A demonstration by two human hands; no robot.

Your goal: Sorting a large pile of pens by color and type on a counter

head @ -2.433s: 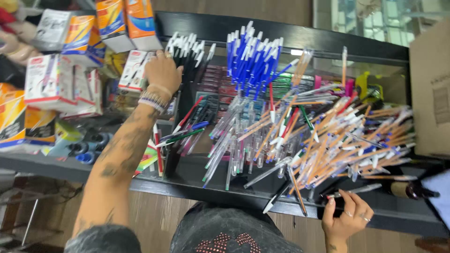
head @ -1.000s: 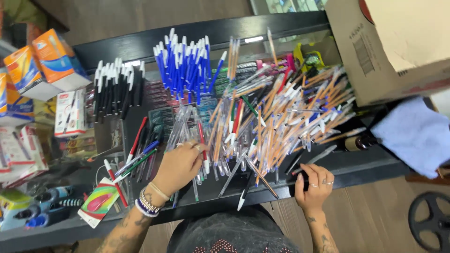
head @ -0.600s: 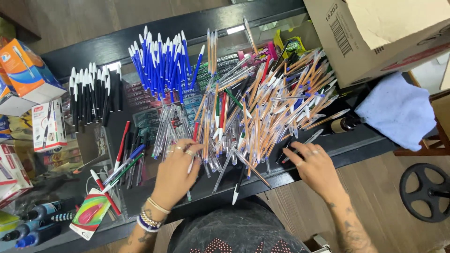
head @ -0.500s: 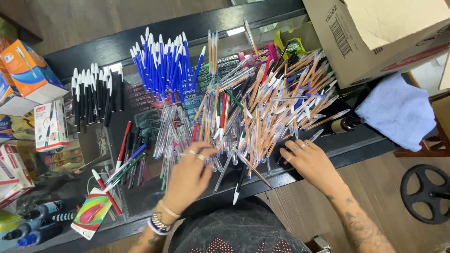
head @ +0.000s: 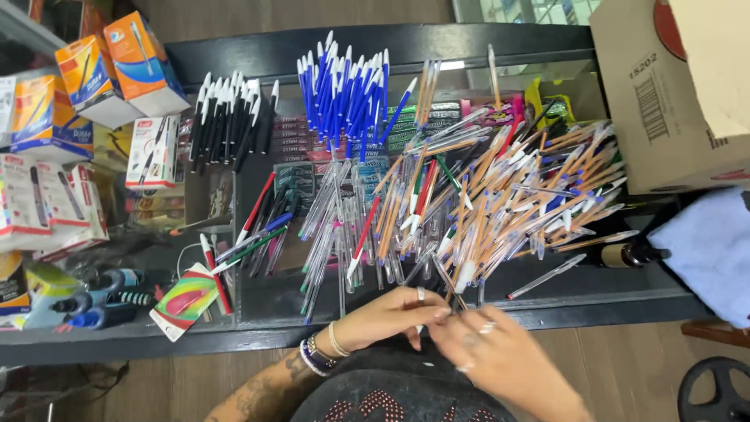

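Two hands now meet at the near edge of the glass counter, where half a second ago they were spread apart in the pile. Your left hand and right hand have come together over a dark pen, fingertips of both pinched around its near end — so you've picked one out of the heap and pulled it toward you.

Just beyond the pen lies the loose pile of orange-barrelled pens, and left of that the clear-barrelled pens. Farther back from the pen stand the blue-capped pens, with the black-capped pens to their left.

Packages: two orange-and-blue pen boxes sit far left and back of the pen; white-and-red cartons below them — a rainbow-coloured card near the left edge. To the pen's far right, an open brown cardboard box with a barcode label, a pale blue cloth under it.
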